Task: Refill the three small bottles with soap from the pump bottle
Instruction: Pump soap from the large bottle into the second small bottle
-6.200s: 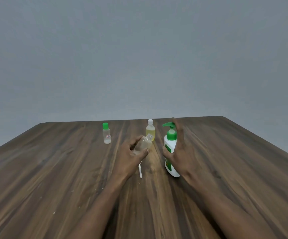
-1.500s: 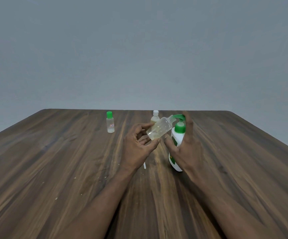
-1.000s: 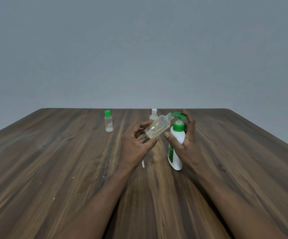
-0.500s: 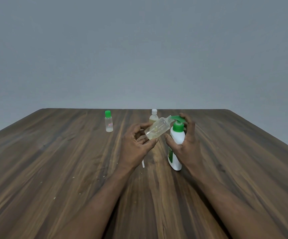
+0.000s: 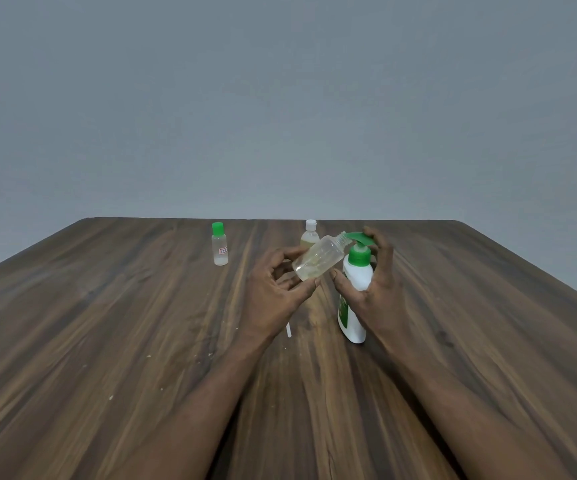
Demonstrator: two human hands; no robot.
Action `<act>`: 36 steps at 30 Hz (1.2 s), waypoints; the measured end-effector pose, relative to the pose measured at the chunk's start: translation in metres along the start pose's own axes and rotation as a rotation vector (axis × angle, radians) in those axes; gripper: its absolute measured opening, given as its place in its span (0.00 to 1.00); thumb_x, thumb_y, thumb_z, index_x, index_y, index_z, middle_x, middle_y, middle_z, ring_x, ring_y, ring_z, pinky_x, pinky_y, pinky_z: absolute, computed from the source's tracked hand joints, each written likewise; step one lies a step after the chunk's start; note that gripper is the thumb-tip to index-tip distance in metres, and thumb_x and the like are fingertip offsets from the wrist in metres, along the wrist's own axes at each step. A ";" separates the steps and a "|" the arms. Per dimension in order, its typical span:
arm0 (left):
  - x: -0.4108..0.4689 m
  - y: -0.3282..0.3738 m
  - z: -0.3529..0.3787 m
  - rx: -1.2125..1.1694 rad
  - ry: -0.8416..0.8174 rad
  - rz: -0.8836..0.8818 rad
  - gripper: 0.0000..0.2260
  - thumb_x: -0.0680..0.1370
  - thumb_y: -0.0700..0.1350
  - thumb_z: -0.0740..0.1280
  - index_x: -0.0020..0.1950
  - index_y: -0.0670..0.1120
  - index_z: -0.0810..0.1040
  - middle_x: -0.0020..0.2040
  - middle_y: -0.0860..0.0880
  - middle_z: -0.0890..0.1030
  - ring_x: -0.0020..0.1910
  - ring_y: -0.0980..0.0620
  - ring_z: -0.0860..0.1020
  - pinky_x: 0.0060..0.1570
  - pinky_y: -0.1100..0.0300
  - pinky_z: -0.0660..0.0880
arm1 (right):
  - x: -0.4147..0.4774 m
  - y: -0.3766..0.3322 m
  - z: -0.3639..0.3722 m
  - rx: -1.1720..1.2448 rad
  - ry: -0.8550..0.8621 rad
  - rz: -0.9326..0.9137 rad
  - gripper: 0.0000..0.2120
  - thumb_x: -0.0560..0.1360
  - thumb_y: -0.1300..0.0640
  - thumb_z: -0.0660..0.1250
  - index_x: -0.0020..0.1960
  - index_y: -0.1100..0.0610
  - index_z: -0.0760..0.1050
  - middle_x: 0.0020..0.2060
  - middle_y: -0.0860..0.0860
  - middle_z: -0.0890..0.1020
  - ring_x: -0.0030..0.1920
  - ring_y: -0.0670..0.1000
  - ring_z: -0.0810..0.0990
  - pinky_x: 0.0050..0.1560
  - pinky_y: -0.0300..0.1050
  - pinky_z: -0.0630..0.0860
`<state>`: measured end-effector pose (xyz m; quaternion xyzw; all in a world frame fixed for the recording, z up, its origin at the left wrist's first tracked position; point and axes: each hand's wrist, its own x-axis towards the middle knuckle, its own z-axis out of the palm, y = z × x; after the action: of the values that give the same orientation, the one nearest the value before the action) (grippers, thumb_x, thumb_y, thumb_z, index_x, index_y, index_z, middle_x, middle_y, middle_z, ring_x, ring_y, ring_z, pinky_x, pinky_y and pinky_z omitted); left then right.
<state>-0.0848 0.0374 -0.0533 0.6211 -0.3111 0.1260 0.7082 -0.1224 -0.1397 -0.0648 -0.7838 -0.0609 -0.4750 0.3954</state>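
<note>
My left hand grips an uncapped clear small bottle, tilted so its open neck meets the green spout of the pump bottle. A little pale liquid sits in the clear bottle. My right hand wraps the white pump bottle, thumb on its front and a finger on the green pump head. A small bottle with a white cap stands just behind, partly hidden. A green-capped small bottle stands to the far left on the table.
The dark wooden table carries a small white piece lying below my left hand, and a few pale crumbs on the near left. A plain grey wall rises behind the far edge.
Over the last second the pump head went down under my right finger and has come slightly back up. The clear bottle stays at the spout; it was lower and further from the spout 6 s ago.
</note>
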 end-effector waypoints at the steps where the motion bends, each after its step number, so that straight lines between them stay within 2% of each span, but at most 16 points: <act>1: 0.000 0.000 -0.001 0.006 -0.002 0.000 0.20 0.71 0.28 0.75 0.60 0.42 0.80 0.52 0.60 0.84 0.55 0.58 0.84 0.52 0.65 0.80 | -0.001 0.001 0.001 0.000 0.009 0.010 0.35 0.70 0.46 0.75 0.70 0.39 0.60 0.58 0.37 0.76 0.54 0.41 0.80 0.47 0.36 0.76; 3: 0.000 0.000 -0.001 0.014 0.001 -0.001 0.19 0.71 0.29 0.76 0.60 0.42 0.80 0.53 0.56 0.84 0.55 0.58 0.84 0.52 0.64 0.80 | -0.002 0.001 0.002 -0.006 0.026 0.026 0.34 0.70 0.46 0.76 0.69 0.41 0.61 0.57 0.38 0.77 0.53 0.41 0.80 0.46 0.41 0.78; 6: 0.000 0.000 -0.001 0.019 0.005 0.003 0.19 0.71 0.29 0.76 0.60 0.41 0.80 0.55 0.52 0.83 0.54 0.58 0.84 0.52 0.64 0.80 | -0.001 0.000 0.002 -0.010 0.023 0.021 0.34 0.70 0.47 0.76 0.70 0.41 0.61 0.58 0.38 0.77 0.54 0.40 0.80 0.46 0.39 0.78; 8: 0.000 0.000 -0.001 0.009 0.011 -0.006 0.19 0.71 0.29 0.76 0.60 0.40 0.80 0.55 0.53 0.84 0.54 0.59 0.84 0.51 0.65 0.80 | -0.001 -0.001 0.000 -0.009 0.004 0.002 0.37 0.70 0.47 0.75 0.72 0.40 0.59 0.60 0.34 0.74 0.56 0.40 0.79 0.49 0.36 0.76; 12: 0.001 0.000 -0.001 0.005 0.016 -0.006 0.19 0.71 0.30 0.76 0.61 0.39 0.80 0.55 0.52 0.84 0.55 0.58 0.84 0.52 0.64 0.80 | 0.000 -0.001 0.000 -0.051 -0.014 0.005 0.42 0.70 0.50 0.77 0.75 0.39 0.55 0.60 0.28 0.71 0.57 0.38 0.77 0.50 0.40 0.76; 15: 0.001 0.002 -0.001 0.013 0.013 -0.009 0.20 0.71 0.30 0.76 0.61 0.40 0.80 0.53 0.56 0.85 0.55 0.58 0.84 0.52 0.63 0.80 | 0.000 -0.001 0.000 -0.050 -0.017 0.006 0.43 0.70 0.50 0.77 0.75 0.40 0.55 0.59 0.26 0.70 0.56 0.36 0.76 0.50 0.35 0.74; 18: 0.000 0.001 -0.001 0.023 0.008 -0.016 0.19 0.71 0.30 0.76 0.60 0.41 0.80 0.52 0.59 0.84 0.54 0.58 0.84 0.52 0.64 0.80 | -0.001 -0.001 -0.001 -0.021 -0.011 -0.005 0.38 0.70 0.49 0.76 0.73 0.41 0.58 0.60 0.30 0.72 0.56 0.36 0.77 0.49 0.28 0.73; 22: 0.000 0.000 -0.003 0.033 0.004 -0.007 0.19 0.71 0.30 0.76 0.60 0.41 0.80 0.55 0.52 0.83 0.55 0.57 0.84 0.52 0.64 0.80 | -0.002 -0.001 0.002 -0.005 0.015 0.015 0.33 0.70 0.46 0.75 0.69 0.42 0.61 0.58 0.41 0.77 0.54 0.42 0.80 0.48 0.39 0.77; 24: 0.000 0.000 -0.003 0.029 0.005 -0.005 0.20 0.71 0.30 0.76 0.60 0.41 0.80 0.57 0.50 0.83 0.56 0.57 0.84 0.52 0.64 0.80 | -0.002 -0.001 0.002 -0.006 0.021 0.019 0.33 0.70 0.46 0.75 0.69 0.42 0.61 0.57 0.40 0.77 0.54 0.42 0.80 0.47 0.42 0.78; 26: 0.000 0.000 -0.002 0.023 0.007 -0.009 0.20 0.71 0.30 0.76 0.60 0.41 0.80 0.57 0.50 0.83 0.56 0.57 0.84 0.52 0.64 0.80 | -0.002 0.000 0.001 -0.012 0.009 0.020 0.36 0.70 0.48 0.76 0.71 0.41 0.60 0.58 0.36 0.76 0.55 0.41 0.79 0.47 0.40 0.77; 28: 0.000 0.000 -0.001 0.014 0.007 -0.015 0.19 0.71 0.30 0.76 0.61 0.40 0.80 0.55 0.53 0.84 0.56 0.57 0.84 0.53 0.64 0.80 | -0.002 0.002 0.001 -0.030 -0.002 0.021 0.39 0.71 0.52 0.77 0.74 0.41 0.58 0.59 0.34 0.74 0.56 0.40 0.78 0.49 0.39 0.77; 31: 0.001 0.000 -0.001 0.000 0.007 -0.020 0.19 0.71 0.29 0.76 0.61 0.38 0.79 0.53 0.55 0.84 0.55 0.57 0.84 0.52 0.64 0.80 | -0.001 0.004 0.001 -0.042 -0.011 0.029 0.41 0.71 0.54 0.76 0.76 0.42 0.56 0.59 0.33 0.74 0.57 0.41 0.78 0.50 0.42 0.77; 34: 0.002 0.000 -0.001 -0.015 0.003 -0.026 0.20 0.72 0.29 0.75 0.62 0.38 0.79 0.56 0.50 0.84 0.56 0.55 0.84 0.54 0.63 0.80 | 0.000 0.006 0.001 -0.041 -0.020 0.042 0.41 0.71 0.53 0.76 0.75 0.42 0.56 0.59 0.34 0.75 0.55 0.40 0.79 0.50 0.42 0.77; 36: 0.002 -0.001 -0.002 -0.019 -0.004 -0.023 0.20 0.72 0.29 0.75 0.62 0.38 0.79 0.57 0.49 0.84 0.57 0.54 0.84 0.54 0.63 0.80 | 0.000 0.007 0.001 -0.028 -0.025 0.040 0.40 0.71 0.54 0.76 0.75 0.43 0.57 0.59 0.33 0.75 0.55 0.39 0.79 0.49 0.38 0.77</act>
<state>-0.0822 0.0385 -0.0528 0.6182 -0.3064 0.1136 0.7149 -0.1181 -0.1437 -0.0691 -0.7962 -0.0437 -0.4580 0.3930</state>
